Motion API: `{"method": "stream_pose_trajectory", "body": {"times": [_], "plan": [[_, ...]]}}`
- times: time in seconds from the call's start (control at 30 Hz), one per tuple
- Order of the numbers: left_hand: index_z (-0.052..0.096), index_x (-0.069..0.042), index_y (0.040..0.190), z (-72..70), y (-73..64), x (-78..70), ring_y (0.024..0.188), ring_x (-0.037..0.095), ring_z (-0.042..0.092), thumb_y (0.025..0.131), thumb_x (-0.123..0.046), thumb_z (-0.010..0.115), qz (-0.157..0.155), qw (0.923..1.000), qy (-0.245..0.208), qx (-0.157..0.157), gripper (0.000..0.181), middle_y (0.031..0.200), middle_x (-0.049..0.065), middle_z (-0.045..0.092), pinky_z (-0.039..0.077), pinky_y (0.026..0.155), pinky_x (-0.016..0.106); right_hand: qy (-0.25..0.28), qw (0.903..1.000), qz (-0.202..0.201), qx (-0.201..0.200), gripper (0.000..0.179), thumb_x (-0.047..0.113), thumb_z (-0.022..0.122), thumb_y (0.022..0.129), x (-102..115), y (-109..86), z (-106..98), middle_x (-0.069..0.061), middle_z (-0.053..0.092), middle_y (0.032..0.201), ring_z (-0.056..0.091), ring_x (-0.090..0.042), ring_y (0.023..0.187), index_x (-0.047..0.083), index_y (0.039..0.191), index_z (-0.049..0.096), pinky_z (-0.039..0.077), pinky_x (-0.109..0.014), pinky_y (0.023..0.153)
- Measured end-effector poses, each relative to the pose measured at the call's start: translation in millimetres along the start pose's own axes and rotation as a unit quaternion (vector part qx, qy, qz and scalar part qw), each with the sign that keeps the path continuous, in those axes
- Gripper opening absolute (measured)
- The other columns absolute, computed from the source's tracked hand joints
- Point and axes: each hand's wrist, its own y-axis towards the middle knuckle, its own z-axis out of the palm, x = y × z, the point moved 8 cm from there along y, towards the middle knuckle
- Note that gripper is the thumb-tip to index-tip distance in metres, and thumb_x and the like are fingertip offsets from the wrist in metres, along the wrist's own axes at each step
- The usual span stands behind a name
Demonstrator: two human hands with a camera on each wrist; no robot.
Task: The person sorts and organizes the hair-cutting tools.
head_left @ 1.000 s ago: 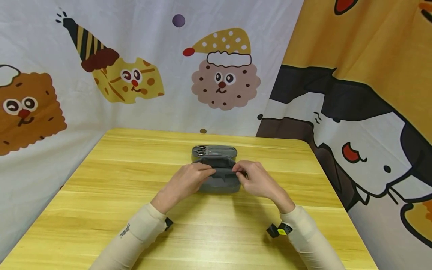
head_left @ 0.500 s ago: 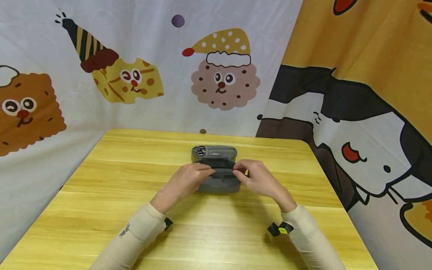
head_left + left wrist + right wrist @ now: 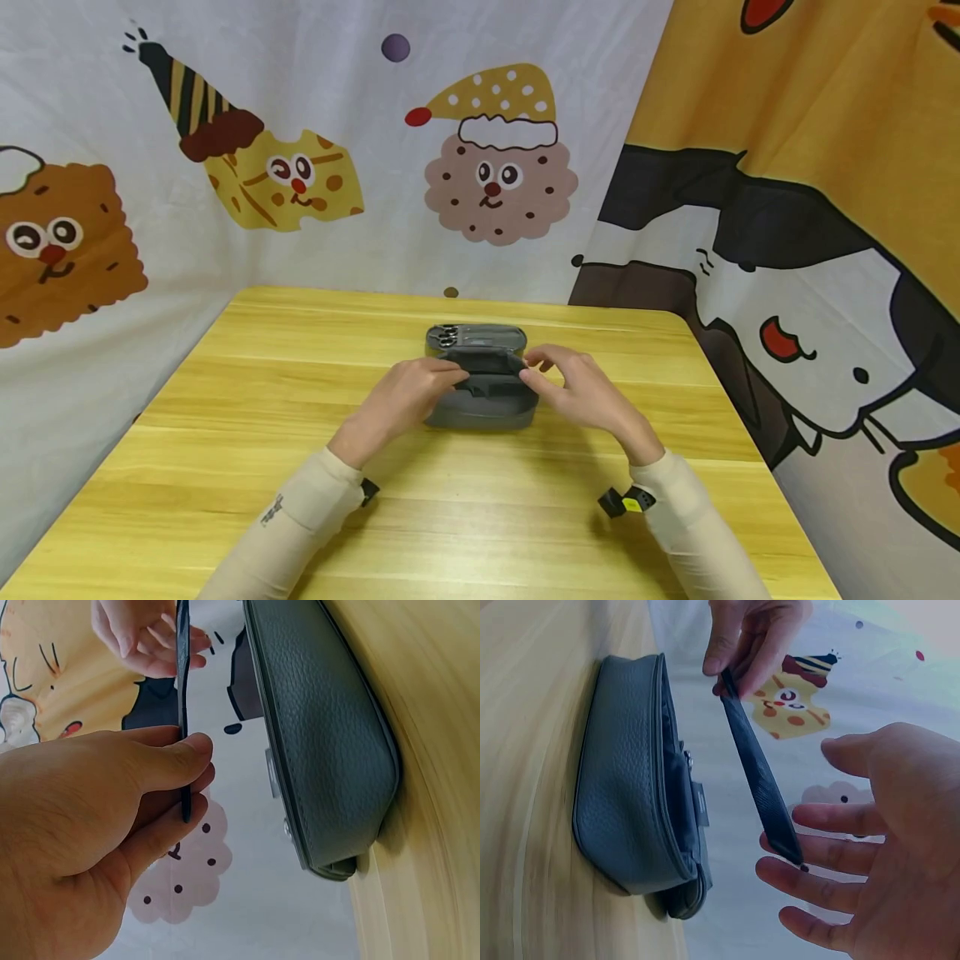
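A grey leather case (image 3: 483, 414) stands unzipped on the table, its lid (image 3: 491, 337) folded back behind it. Metal tools with scissor-like handles (image 3: 447, 337) sit at the lid's left. My left hand (image 3: 408, 392) pinches one end of a thin, dark, flat panel (image 3: 754, 761) between thumb and fingers, just above the case. My right hand (image 3: 581, 387) is by the panel's other end, thumb and fingers spread. In the right wrist view its fingertips (image 3: 810, 817) overlap that end without gripping it. Much of the case's inside is hidden behind its rim.
The wooden table (image 3: 465, 517) runs up to cartoon-printed cloths (image 3: 337, 258) at the back and sides. A black device (image 3: 618, 504) is strapped at the right wrist, and another (image 3: 369, 492) at the left.
My right fingers have spread and moved slightly up and right, off the panel's end. The left hand, still pinching the panel, has shifted a little left. The case stays put.
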Motion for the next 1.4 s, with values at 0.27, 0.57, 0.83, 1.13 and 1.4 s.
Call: {"method": "stream_pose_trajectory", "body": {"times": [0.27,0.57,0.83,1.13,1.4], "plan": [[0.085,-0.004,0.126,-4.8,-4.5,13.9,0.106,0.026,0.086,0.094,0.013,0.083,-0.01,0.9999,0.002,-0.014,0.036,0.123,0.011,0.087,0.072,0.089,0.036,-0.004,0.9992,0.025,-0.03,0.042,0.042,0.057,0.119,-18.1,5.9,-7.8,-0.009,0.079,0.133,0.075,-0.027,0.112,0.013,0.146,0.072,0.061,-0.044,0.09],[0.085,-0.004,0.125,-8.0,-10.3,36.8,0.108,0.03,0.085,0.09,0.016,0.085,-0.039,0.9989,0.021,-0.016,0.041,0.123,0.014,0.086,0.072,0.09,0.041,-0.002,0.9987,0.04,-0.031,0.05,0.042,0.054,0.121,-37.4,8.7,-5.7,-0.017,0.074,0.146,0.072,-0.037,0.126,0.007,0.155,0.065,0.063,-0.061,0.101],[0.086,-0.005,0.125,-9.3,-12.5,51.6,0.108,0.031,0.086,0.094,0.008,0.086,-0.066,0.9978,-0.003,-0.011,0.034,0.123,0.013,0.087,0.072,0.09,0.043,-0.007,0.9981,0.056,-0.026,0.052,0.043,0.055,0.12,-55.8,10.1,-2.4,-0.02,0.072,0.149,0.072,-0.038,0.127,0.007,0.156,0.064,0.062,-0.062,0.103],[0.087,-0.008,0.123,-11.6,-14.7,57.6,0.105,0.029,0.086,0.095,0.004,0.087,-0.08,0.9965,-0.018,-0.013,0.03,0.12,0.01,0.087,0.071,0.089,0.044,-0.018,0.9967,0.076,-0.02,0.056,0.045,0.054,0.12,-72.3,11.8,1.8,-0.023,0.07,0.151,0.072,-0.04,0.125,0.003,0.157,0.062,0.062,-0.061,0.104],[0.086,-0.007,0.124,-7.7,-15.2,59.1,0.105,0.03,0.085,0.096,0.008,0.084,-0.079,0.9966,-0.024,0.001,0.032,0.12,0.011,0.087,0.071,0.09,0.044,-0.023,0.995,0.098,-0.004,0.054,0.043,0.055,0.12,-84.1,10.9,10.2,-0.022,0.072,0.148,0.073,-0.037,0.123,0.001,0.152,0.066,0.062,-0.059,0.103]]}}
